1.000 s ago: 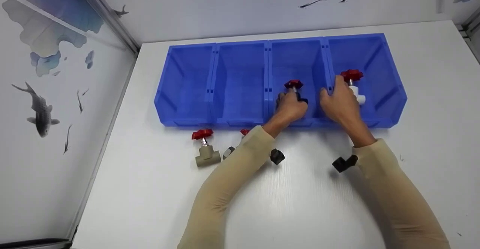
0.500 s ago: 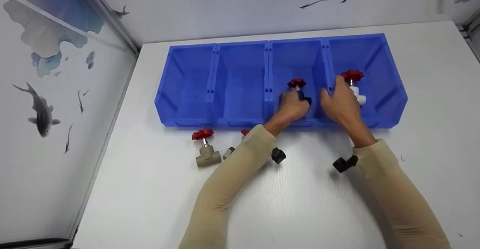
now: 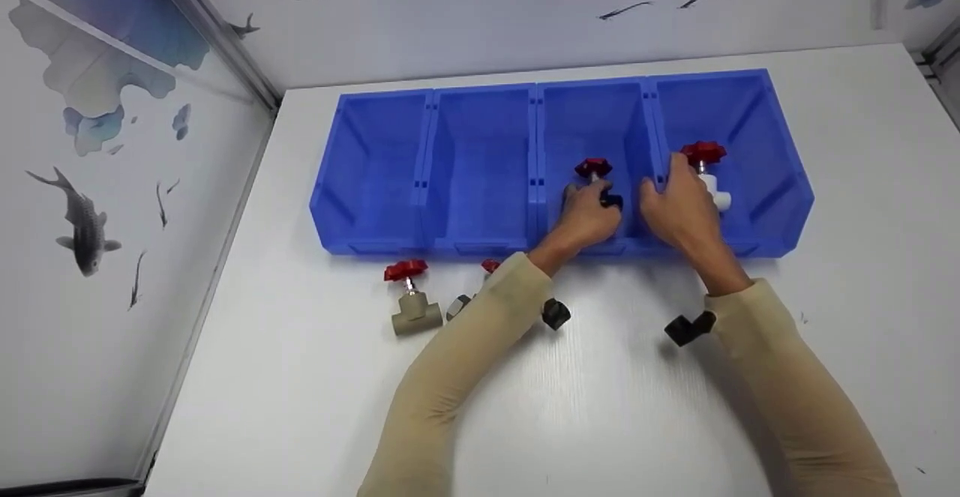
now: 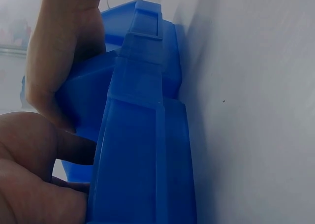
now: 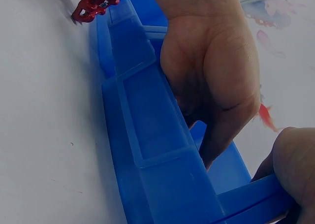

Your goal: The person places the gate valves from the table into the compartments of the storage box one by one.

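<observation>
In the head view, my left hand (image 3: 587, 212) is in the third blue bin (image 3: 589, 118) from the left. It holds a black stop valve with a red handwheel (image 3: 594, 167), and the fingers hide most of the valve body. My right hand (image 3: 679, 201) grips the divider wall (image 3: 654, 130) between the third and fourth bins, thumb on one side and fingers on the other. Just right of those fingers, a white stop valve (image 3: 709, 182) with a red handwheel stands in the fourth bin. The right wrist view shows the right hand (image 5: 295, 170) on the blue wall.
A beige valve (image 3: 416, 309) with a red handwheel stands on the white table before the bins. The left sleeve (image 3: 465, 347) partly covers another red-wheeled valve and a black fitting (image 3: 555, 313). A black elbow fitting (image 3: 682, 328) lies by the right sleeve.
My left hand and the black valve have shifted slightly right within the third bin. The right hand stays on the divider.
</observation>
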Demonstrator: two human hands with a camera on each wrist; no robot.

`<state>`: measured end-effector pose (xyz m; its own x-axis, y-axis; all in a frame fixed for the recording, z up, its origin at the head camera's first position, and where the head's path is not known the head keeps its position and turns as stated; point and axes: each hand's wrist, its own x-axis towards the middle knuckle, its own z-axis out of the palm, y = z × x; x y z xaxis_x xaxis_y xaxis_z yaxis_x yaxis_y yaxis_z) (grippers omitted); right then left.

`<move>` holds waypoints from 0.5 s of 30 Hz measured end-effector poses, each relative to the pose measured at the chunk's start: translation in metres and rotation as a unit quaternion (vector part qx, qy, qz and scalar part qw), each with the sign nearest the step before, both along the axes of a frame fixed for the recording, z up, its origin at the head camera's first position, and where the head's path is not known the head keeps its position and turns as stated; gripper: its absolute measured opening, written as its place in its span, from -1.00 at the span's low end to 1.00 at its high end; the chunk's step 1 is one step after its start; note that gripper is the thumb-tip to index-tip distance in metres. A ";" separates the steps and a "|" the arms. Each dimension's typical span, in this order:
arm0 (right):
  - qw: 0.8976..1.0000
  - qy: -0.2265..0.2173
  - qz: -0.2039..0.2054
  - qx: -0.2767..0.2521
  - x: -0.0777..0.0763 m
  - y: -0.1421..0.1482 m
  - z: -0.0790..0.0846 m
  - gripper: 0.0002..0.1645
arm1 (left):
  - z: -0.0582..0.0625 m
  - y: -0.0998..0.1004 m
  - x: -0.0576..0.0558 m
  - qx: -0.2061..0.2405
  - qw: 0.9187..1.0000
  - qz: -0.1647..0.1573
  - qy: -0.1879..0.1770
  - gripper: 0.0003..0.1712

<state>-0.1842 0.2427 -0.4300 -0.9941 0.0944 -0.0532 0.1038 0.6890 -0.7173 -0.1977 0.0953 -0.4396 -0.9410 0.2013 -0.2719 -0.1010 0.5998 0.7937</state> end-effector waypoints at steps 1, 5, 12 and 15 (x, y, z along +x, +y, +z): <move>1.000 0.003 -0.001 0.003 0.000 0.000 0.000 -0.33 | 0.000 0.000 -0.001 -0.004 1.000 -0.001 0.002 -0.46; 1.000 0.013 -0.002 0.010 0.000 0.000 0.000 -0.34 | -0.001 0.001 -0.002 -0.012 1.000 -0.006 0.008 -0.46; 1.000 0.011 -0.001 -0.001 0.000 0.000 0.000 -0.33 | -0.004 0.002 -0.007 -0.005 1.000 0.000 -0.005 -0.43; 1.000 0.016 -0.002 -0.002 0.001 -0.001 0.000 -0.34 | -0.005 0.002 -0.010 -0.006 1.000 0.005 -0.002 -0.42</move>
<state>-0.1835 0.2421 -0.4301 -0.9949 0.0980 -0.0223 0.0837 0.6854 -0.7234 -0.2074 0.0974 -0.4451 -0.9420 0.1884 -0.2778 -0.1099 0.6089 0.7856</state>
